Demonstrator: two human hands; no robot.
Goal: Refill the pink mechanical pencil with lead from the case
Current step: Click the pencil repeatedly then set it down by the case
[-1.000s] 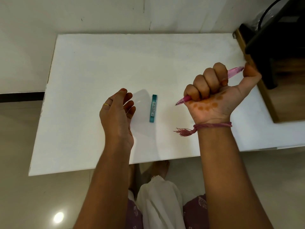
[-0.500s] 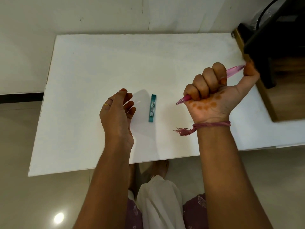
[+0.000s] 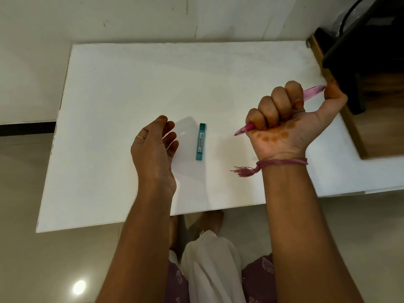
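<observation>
My right hand (image 3: 288, 123) is closed in a fist around the pink mechanical pencil (image 3: 311, 92), palm up above the white table (image 3: 153, 79). The pencil's tip points left and down, and my thumb rests on its back end. A slim teal lead case (image 3: 201, 141) lies flat on the table between my hands, lengthwise toward the wall. My left hand (image 3: 155, 149) hovers just left of the case, fingers loosely curled and apart, holding nothing and not touching the case.
A dark object (image 3: 363, 47) sits on a wooden surface (image 3: 380, 119) at the right edge of the table. A pale wall runs behind the table. My legs and feet show below the table's near edge, over a tiled floor.
My thumb has pressed closer onto the pencil's back end. Both hands and the lead case stay where they were.
</observation>
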